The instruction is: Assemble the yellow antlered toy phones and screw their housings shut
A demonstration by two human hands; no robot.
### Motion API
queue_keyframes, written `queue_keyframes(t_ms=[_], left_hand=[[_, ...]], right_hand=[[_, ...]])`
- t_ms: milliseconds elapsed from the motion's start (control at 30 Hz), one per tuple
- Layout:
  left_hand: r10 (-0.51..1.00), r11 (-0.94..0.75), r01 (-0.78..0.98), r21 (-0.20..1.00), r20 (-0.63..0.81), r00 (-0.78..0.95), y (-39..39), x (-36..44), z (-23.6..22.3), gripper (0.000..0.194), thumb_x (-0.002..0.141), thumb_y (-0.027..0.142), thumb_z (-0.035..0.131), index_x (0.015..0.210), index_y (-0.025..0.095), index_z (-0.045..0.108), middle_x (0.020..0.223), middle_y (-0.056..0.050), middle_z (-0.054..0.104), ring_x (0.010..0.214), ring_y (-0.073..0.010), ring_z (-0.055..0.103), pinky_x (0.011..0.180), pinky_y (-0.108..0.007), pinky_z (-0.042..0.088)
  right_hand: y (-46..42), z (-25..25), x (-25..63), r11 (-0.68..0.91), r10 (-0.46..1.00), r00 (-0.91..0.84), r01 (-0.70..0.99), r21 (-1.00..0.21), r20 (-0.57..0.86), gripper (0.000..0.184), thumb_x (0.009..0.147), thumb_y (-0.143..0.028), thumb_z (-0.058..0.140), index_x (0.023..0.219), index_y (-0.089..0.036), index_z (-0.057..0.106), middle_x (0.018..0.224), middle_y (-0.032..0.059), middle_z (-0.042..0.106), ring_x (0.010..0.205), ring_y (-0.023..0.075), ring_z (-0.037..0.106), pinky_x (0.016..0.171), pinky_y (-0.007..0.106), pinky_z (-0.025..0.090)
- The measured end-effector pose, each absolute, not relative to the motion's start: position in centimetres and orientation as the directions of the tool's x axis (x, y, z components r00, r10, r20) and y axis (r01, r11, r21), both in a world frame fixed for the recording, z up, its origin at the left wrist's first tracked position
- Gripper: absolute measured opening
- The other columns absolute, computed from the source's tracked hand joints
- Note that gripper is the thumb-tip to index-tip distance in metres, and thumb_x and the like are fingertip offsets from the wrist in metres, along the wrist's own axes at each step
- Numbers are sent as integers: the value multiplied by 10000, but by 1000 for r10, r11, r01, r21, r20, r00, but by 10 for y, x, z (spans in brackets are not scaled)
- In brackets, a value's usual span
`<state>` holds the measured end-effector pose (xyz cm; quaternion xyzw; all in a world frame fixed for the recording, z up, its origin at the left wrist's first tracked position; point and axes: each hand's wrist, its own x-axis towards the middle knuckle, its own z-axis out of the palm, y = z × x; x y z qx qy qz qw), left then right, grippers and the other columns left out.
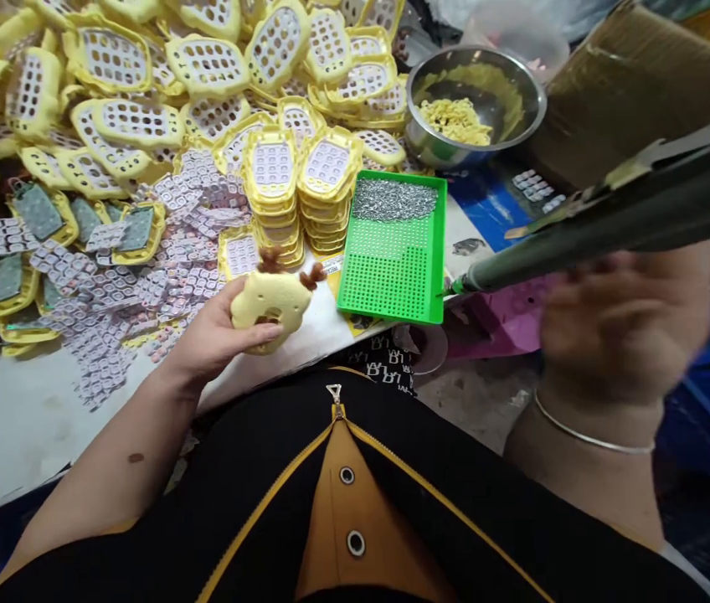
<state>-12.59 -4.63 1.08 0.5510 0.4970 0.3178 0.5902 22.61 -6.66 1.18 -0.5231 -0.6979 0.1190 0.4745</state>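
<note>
Left hand (220, 333) clamped on yellow casing (283, 293), near bench (22, 440) front edge.
Right hand (625, 327) motion-blurred beside dark green tool (549, 260); contact and grip cannot be determined. Left thumb partly covers casing.

- No wording can be read with certainty;
- black fabric with bold white lettering (386, 358): folds break the letters;
- small white-and-lilac rectangular button sheets (100, 368): printed marks too small to read;
- white-and-yellow printed paper (333, 265): dark print, illegible.
</note>
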Motion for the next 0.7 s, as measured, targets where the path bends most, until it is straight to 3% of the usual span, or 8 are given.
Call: queue_keyframes(t_ms=[67, 133, 267, 367, 500, 633, 700], left_hand=[[897, 322, -35, 946, -293, 332, -42, -116, 13, 661, 624, 468, 854, 1183, 199, 624, 1113, -133, 735, 888, -267, 724, 756, -369, 597], [862, 409, -129, 903, -336, 379, -37, -100, 14, 609, 646, 496, 836, 1136, 193, 640, 1112, -146, 735, 883, -277, 727, 739, -380, 606], [788, 512, -163, 843, -386, 479, -28, -66, 9, 588, 623, 461, 859, 1100, 183, 655, 1155, -161, 725, 963, -300, 720, 759, -370, 607], [730, 586, -151, 796, -438, 524, -22, -46, 5, 564, 600, 360, 879, 1078, 168, 649, 1126, -156, 734, 918, -281, 726, 763, -371, 603], [715, 640, -178, 748, -495, 493, -15, -25, -1, 494, 624, 248, 843, 1060, 158, 629, 1070, -135, 747, 881, -245, 724, 792, -372, 594], [696, 669, -182, 721, -521, 494, -9, -18, -6, 457, 691, 274, 793, 1096, 156, 617, 1075, -137, 740, 959, -276, 718, 854, -430, 583], [683, 684, -184, 706, -530, 502, -8, -18, -7, 443, 705, 281, 786, 1094, 155, 616, 1046, -131, 743, 951, -279, 720, 851, -439, 582]], right_hand=[[-60, 12, 225, 431, 880, 37, 353, -830, 473, 420, 867, -606, 569, 1178, -327, 614, 1082, 135, 640, 1029, 324, 661, 785, 491, 548], [-50, 13, 222, 383, 916, 67, 148, -912, 395, 338, 756, -494, 769, 1024, -314, 669, 945, 84, 642, 834, 252, 662, 719, 433, 547], [-29, 20, 212, 354, 930, 92, 50, -934, 357, 465, 716, -624, 745, 993, -271, 624, 712, 10, 541, 602, 166, 549, 575, 362, 489], [-17, 18, 203, 349, 933, 68, 54, -935, 352, 521, 772, -694, 622, 1067, -273, 539, 603, -39, 483, 503, 153, 508, 532, 352, 487], [2, -6, 196, 473, 847, 162, 207, -856, 507, 384, 826, -615, 596, 1027, -301, 506, 649, -29, 473, 505, 164, 504, 516, 358, 467], [21, -31, 193, 503, 800, 153, 358, -787, 581, 380, 902, -607, 402, 1165, -334, 435, 807, 19, 510, 545, 176, 507, 535, 388, 477], [28, -37, 192, 489, 804, 156, 376, -787, 574, 428, 904, -619, 345, 1224, -339, 401, 792, 13, 489, 546, 177, 507, 537, 385, 476]])
